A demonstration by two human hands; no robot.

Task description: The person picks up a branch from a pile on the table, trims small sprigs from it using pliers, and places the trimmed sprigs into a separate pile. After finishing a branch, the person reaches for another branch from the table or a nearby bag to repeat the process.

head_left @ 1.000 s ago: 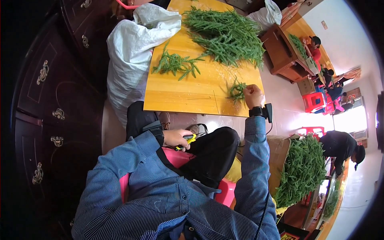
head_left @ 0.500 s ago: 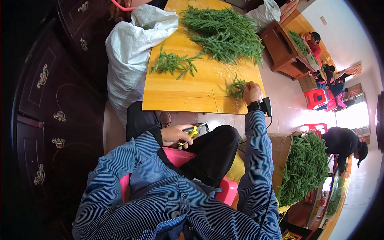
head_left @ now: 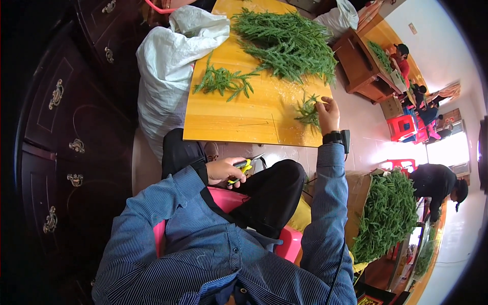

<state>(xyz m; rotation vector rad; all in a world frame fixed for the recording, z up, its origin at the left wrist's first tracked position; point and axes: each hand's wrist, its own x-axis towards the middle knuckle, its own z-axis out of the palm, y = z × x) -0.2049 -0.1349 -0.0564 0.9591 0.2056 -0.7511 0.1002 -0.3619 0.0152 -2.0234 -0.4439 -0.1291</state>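
Observation:
Above my lap, my left hand (head_left: 219, 171) is closed around yellow-and-black handled snips (head_left: 246, 168), their pointed metal blades aimed up and away. At the right front of the wooden table (head_left: 229, 119), my right hand (head_left: 329, 114) pinches a small green needle-leaved sprig (head_left: 308, 112) between thumb and forefinger. The fingers partly hide the sprig where they meet it. A loose cluster of similar green sprigs (head_left: 223, 81) lies on the table's left side. Farther back is a large heap of green branches (head_left: 287, 43).
A white woven sack (head_left: 165, 76) stands against the table's left side, by dark drawers (head_left: 56, 132). To my right, a cardboard box (head_left: 356, 198) holds a mass of greenery (head_left: 389, 213). Other people work at tables on the far right, near red stools (head_left: 401, 127).
My right hand has moved slightly right, its fingers lifting more upright, and the small sprig has shifted right with it. My left hand still grips the snips in the same place.

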